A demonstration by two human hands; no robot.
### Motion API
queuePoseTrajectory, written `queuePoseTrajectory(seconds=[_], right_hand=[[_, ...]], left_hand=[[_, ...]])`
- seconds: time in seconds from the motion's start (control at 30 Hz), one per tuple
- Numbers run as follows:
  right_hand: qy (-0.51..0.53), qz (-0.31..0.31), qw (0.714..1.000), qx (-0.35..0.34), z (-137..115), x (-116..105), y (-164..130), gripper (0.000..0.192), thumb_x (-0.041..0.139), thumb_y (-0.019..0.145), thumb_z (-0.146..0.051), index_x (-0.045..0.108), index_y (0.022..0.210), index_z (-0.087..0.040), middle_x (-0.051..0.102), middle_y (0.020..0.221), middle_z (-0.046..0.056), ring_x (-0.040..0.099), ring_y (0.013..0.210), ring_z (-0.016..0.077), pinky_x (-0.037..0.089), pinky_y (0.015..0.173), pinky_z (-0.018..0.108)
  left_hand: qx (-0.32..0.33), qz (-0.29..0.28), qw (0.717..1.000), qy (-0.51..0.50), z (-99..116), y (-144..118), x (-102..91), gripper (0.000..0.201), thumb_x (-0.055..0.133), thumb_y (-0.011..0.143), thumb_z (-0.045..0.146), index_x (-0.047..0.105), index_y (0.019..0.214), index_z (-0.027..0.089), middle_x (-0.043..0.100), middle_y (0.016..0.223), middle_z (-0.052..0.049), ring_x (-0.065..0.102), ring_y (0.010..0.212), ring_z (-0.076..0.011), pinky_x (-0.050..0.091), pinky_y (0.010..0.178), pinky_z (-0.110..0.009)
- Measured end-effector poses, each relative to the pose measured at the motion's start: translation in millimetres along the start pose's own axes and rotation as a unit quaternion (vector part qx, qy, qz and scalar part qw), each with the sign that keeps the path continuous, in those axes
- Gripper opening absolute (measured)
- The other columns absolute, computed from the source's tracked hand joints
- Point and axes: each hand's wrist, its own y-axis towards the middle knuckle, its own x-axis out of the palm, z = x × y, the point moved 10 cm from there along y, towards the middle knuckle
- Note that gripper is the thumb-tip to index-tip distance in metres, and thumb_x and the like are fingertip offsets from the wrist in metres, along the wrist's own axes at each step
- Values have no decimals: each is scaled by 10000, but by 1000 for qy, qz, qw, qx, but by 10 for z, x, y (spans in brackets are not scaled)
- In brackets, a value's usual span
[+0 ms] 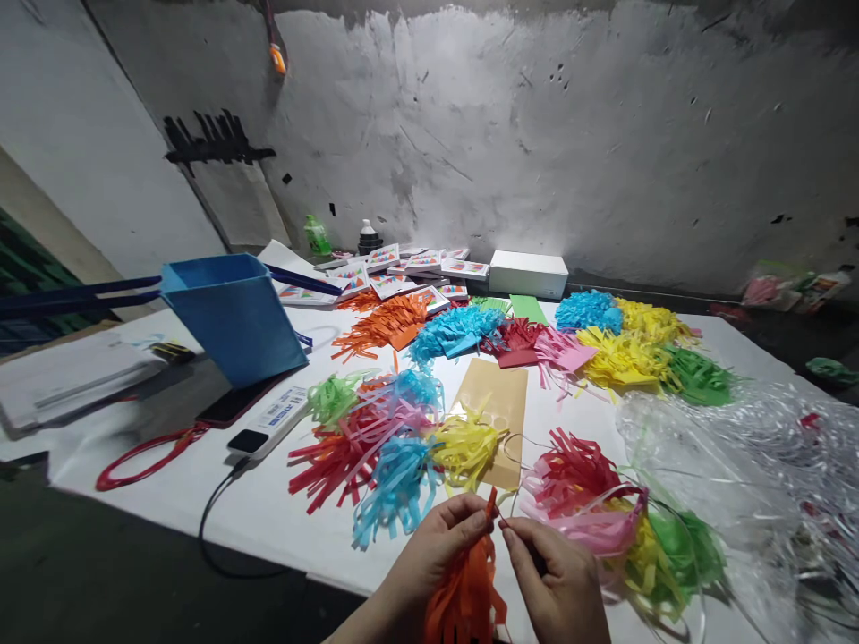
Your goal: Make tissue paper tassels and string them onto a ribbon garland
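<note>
My left hand is closed around the top of an orange paper tassel, whose fringe hangs down below the fingers. Thumb and forefinger of my right hand pinch a thin strand beside the tassel's twisted top. Just beyond my hands lie a yellow tassel and a blue tassel. To the right sits a bunch of red, pink, yellow and green tassels, with thin strings among them. A brown envelope-like sheet lies flat behind the yellow tassel.
Fringed paper bundles in several colours line the back. Behind them are printed flat boxes and a white box. A blue bin, a white device and a red cable are left; clear plastic spreads right.
</note>
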Motion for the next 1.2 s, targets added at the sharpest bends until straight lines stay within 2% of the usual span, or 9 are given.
queuePoseTrajectory(seconds=[0.2,0.3,0.4,0.57,0.73,0.87,0.97,1.07,1.2], right_hand=[[-1,-36,999,20,32,35,9,348,581,908,-509,732,735,-247,703,649,13,654,589,155,482,594,221],[47,-48,993,98,169,58,-5,338,610,875,-546,741,905,-236,630,569,-16,592,500,134,443,493,208],[111,-63,980,155,263,128,-43,429,619,854,-585,709,1029,-203,557,525,-50,493,399,99,364,396,192],[137,-66,975,164,277,178,-72,393,602,868,-577,681,794,-199,546,536,-39,482,398,82,349,412,185],[110,-92,981,128,232,225,-57,349,577,910,-512,674,786,-200,562,552,-38,483,410,81,335,419,189],[-36,-120,992,-22,47,174,12,243,517,967,-347,654,816,-215,644,674,-12,590,573,114,421,546,197],[-186,-115,971,-100,90,30,60,240,439,990,-266,613,835,-211,651,725,-1,627,647,139,450,609,224],[-323,-112,932,-117,320,-221,165,239,396,998,-222,610,892,-215,653,790,8,650,695,153,479,649,251],[-393,-78,912,-90,623,-763,389,226,410,974,-185,618,896,-222,654,844,28,669,725,174,509,664,280]], left_hand=[[109,-14,988,104,261,-124,118,288,854,714,401,710,755,155,665,776,-25,624,733,-150,475,710,-240],[188,-13,949,254,428,-239,231,227,761,819,390,734,785,167,648,832,-45,609,818,-181,462,759,-265],[221,-10,915,336,482,-294,281,209,715,856,373,715,783,177,639,817,-48,609,808,-198,462,760,-288],[248,-18,906,344,547,-306,257,177,706,862,364,712,968,222,682,996,-70,627,993,-254,449,911,-338],[267,-22,899,347,602,-294,304,217,658,900,375,678,798,185,627,818,-40,599,804,-192,456,758,-284],[259,20,926,275,658,-215,240,247,644,913,395,647,800,175,593,748,-13,557,705,-148,457,677,-243],[244,96,959,106,804,-113,-28,249,747,830,406,656,823,174,621,700,1,526,565,-108,449,539,-193],[254,167,952,-28,1072,-57,-305,293,867,676,333,629,724,169,640,685,11,498,503,-75,447,466,-151],[273,215,933,-93,1442,-55,-500,188,779,739,200,602,686,161,610,645,31,510,507,-63,487,477,-121]])
